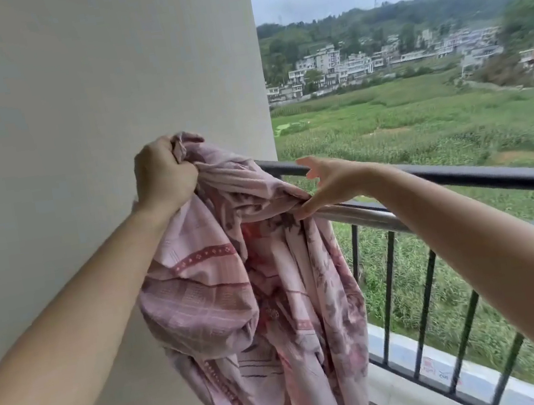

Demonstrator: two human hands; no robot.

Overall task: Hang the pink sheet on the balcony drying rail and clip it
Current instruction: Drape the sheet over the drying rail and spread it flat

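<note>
Left hand [164,176] fisted on bunched pink sheet [247,292], raised by wall. Sheet hangs beside drying rail [364,213], which runs rightward. Right hand [335,183] half open, apparently pinching a fold at the rail.

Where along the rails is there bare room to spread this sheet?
The silver drying rail runs bare rightward from the right hand until the forearm covers it. The dark balcony handrail behind it is also bare. It is crowded by the wall, where the left hand holds the pink sheet bunched.
</note>
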